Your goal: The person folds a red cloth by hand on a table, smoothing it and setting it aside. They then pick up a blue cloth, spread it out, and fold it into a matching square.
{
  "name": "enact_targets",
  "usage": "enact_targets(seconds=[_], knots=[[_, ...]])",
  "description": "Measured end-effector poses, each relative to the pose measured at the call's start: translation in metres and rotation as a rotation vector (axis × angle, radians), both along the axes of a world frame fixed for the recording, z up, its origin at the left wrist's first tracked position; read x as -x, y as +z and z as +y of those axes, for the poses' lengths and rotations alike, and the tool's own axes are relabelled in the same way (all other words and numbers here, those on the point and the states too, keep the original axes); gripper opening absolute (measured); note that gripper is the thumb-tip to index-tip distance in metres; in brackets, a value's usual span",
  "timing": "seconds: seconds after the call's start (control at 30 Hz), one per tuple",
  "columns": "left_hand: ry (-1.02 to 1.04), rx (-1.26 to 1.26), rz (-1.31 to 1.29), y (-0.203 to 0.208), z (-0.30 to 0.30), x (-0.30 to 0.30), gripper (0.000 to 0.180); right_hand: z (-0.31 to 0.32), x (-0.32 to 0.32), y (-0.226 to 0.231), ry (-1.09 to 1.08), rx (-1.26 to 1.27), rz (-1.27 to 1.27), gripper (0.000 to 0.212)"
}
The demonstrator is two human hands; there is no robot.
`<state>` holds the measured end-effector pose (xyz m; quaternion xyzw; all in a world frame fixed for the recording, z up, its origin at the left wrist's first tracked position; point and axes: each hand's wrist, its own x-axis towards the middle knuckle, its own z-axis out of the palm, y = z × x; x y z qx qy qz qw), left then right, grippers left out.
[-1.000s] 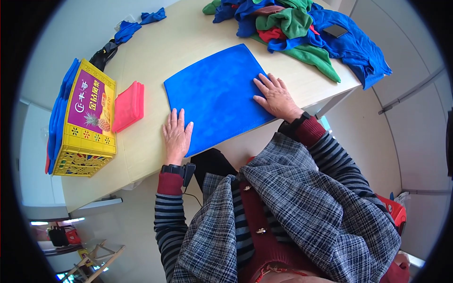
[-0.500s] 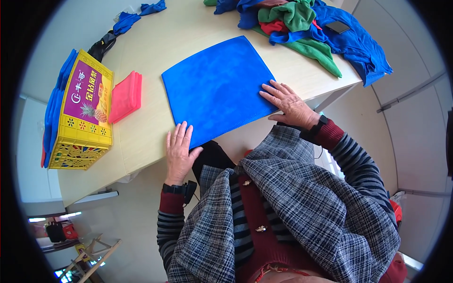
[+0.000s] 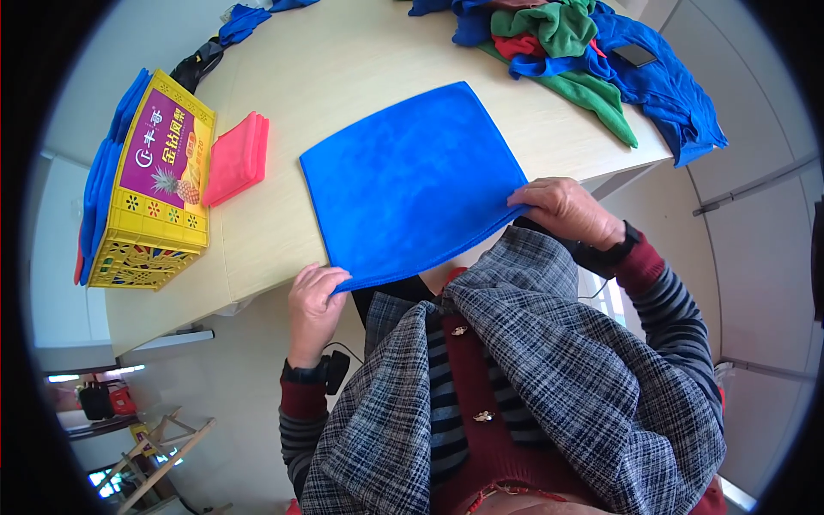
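A bright blue cloth [image 3: 412,180] lies spread on the pale table, its near edge hanging just past the table's front. My left hand [image 3: 316,300] pinches the cloth's near left corner between thumb and fingers. At the near right corner, my right hand [image 3: 566,210] grips the cloth the same way, fingers curled over the edge. Between the two hands the near edge is lifted and sags slightly.
Left on the table [image 3: 257,266] stands a yellow plastic crate [image 3: 154,249] with blue cloths at its far side. Folded pink cloths [image 3: 239,159] lean against it. A heap of green cloths [image 3: 562,34] and blue cloths lies back right, a dark phone [image 3: 635,55] on it.
Both hands went from lying flat on the cloth to gripping its near corners. The near edge has come up and toward me, and the cloth has shifted slightly nearer.
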<state>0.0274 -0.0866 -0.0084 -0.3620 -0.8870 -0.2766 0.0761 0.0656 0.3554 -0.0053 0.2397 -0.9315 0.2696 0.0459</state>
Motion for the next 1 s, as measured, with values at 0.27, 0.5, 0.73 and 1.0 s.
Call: enact_targets(seconds=[0.27,0.5,0.73,1.0], knots=[[0.262,-0.234,-0.446,0.027,-0.004,0.085,0.018,0.012,0.111,0.044,0.028,0.122,-0.496,0.032],[0.300,-0.366,-0.472,-0.062,0.004,0.222,0.018,0.024,0.228,-0.024,-0.313,0.191,-0.464,0.043],[0.376,-0.524,-0.492,-0.076,0.008,0.211,0.019,0.017,0.209,-0.037,-0.470,0.461,-0.534,0.048],[0.474,-0.442,-0.492,-0.071,-0.001,0.171,0.032,0.005,0.140,-0.037,-0.538,0.570,-0.577,0.048]])
